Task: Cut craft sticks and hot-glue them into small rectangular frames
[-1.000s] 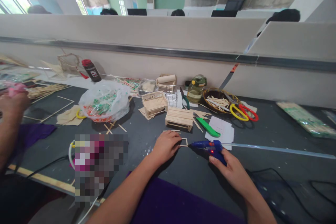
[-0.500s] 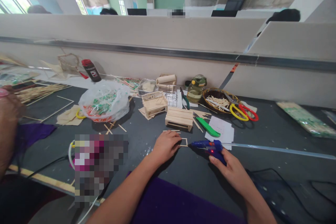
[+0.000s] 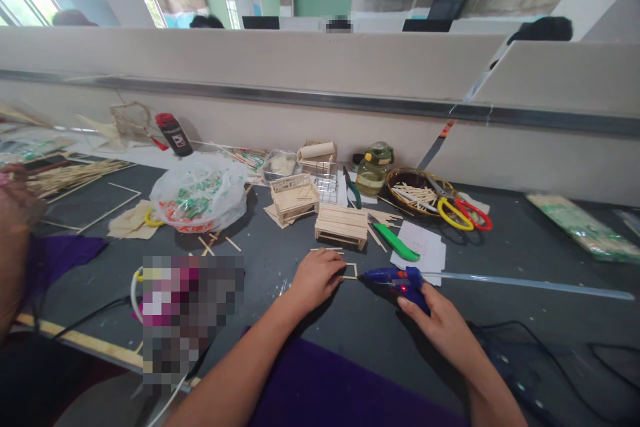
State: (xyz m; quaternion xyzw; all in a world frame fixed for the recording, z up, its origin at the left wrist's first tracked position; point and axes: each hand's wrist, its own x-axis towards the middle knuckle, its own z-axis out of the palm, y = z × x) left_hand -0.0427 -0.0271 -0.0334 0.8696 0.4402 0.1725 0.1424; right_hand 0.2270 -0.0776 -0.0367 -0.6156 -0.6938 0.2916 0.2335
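My right hand [image 3: 434,310] is closed around the handle of a blue hot glue gun [image 3: 400,278], and a long clear glue stick [image 3: 530,285] sticks out of its back. The gun's nozzle meets a corner of a small wooden stick frame [image 3: 355,270]. My left hand [image 3: 317,272] presses on the other end of that frame, its fingers bent together over it and hiding part of it. Just behind lies a loose stick [image 3: 327,251]. Beyond it stand a small slatted bench [image 3: 342,225] and a stick-built chair [image 3: 295,197].
A green utility knife [image 3: 397,241] lies on white paper [image 3: 427,253]. Behind are a wicker basket [image 3: 390,180] of sticks, scissors [image 3: 456,213] and a bottle [image 3: 375,167]. A plastic bag [image 3: 230,197] stands left. Another person's hand [image 3: 17,193] is at the far left.
My hands, the glue gun and the frame look practically still. The other person's hand at the far left has shifted slightly.
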